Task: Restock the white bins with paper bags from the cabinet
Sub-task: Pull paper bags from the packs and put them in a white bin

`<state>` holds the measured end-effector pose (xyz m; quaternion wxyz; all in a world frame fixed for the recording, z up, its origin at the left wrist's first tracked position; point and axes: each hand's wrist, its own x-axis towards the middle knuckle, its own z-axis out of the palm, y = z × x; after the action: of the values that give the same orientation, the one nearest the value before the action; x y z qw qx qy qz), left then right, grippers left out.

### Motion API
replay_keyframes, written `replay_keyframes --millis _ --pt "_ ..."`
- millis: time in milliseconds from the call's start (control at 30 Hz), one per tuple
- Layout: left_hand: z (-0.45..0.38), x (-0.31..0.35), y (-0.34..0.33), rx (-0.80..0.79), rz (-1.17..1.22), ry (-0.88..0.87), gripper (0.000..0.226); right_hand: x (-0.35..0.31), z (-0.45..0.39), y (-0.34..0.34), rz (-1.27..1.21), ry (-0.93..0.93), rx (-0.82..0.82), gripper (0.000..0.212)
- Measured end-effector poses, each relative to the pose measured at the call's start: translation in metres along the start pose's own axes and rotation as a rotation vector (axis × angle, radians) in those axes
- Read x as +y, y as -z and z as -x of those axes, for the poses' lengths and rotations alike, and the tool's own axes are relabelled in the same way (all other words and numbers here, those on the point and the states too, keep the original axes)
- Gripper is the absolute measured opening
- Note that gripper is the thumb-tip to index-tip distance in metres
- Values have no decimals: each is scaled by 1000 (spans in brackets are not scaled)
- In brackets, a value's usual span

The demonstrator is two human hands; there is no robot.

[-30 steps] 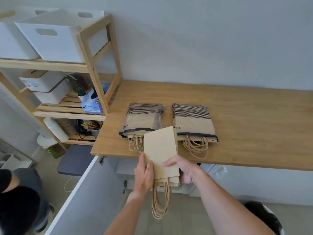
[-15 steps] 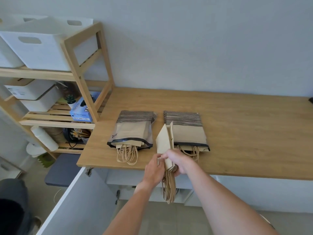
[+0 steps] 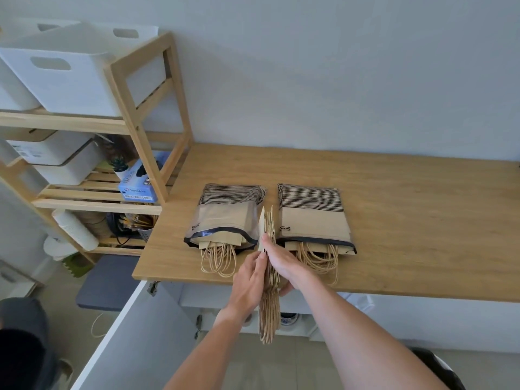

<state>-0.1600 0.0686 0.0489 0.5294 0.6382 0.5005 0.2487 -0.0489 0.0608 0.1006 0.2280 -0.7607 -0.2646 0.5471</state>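
Pale wall and a wooden table (image 3: 394,209) framed my view, and I kept watch on the fingers first. My left hand (image 3: 249,280) lay flat against the near face of a stack of paper bags (image 3: 270,249), fingers straight and pressing. My right hand (image 3: 284,263) pressed the far face, its fingers (image 3: 268,241) stretched along the paper and its thumb curled under the lower edge. Between the two palms the stack stood on edge, over the table's front lip. I judged that this squeeze was meant to square the bags into one block before carrying them. Their cord handles (image 3: 269,319) hung down below the table edge, toward me.

On either side of the stack lay two striped packs, one to the left (image 3: 225,218) and one to the right (image 3: 312,218), flat on the table, open ends toward me with more bag handles spilling out. They seemed parked there as the supply.

Farther left, white bins (image 3: 64,77) sat on top of a wooden shelf (image 3: 146,114), well apart from the stack. Nothing had reached them yet, as far as I could see; their insides were hidden from me.
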Motion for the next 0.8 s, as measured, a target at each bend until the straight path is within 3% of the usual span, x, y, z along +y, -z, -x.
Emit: replay_keyframes --millis 133,233,367,633,800 --pt "2 9 7 93 -14 -54 37 7 -14 -6 -82 75 44 98" --pt "2 14 14 140 -21 -82 33 0 -1 -11 -155 32 -6 76" --pt "-3 16 25 130 -89 -229 44 -5 -5 -15 -138 13 -25 76" --pt "5 13 34 174 -173 -171 50 -7 -6 -15 -170 -29 -17 83" --pt "7 0 43 40 -138 -220 55 -8 -6 -18 -202 -18 -29 82"
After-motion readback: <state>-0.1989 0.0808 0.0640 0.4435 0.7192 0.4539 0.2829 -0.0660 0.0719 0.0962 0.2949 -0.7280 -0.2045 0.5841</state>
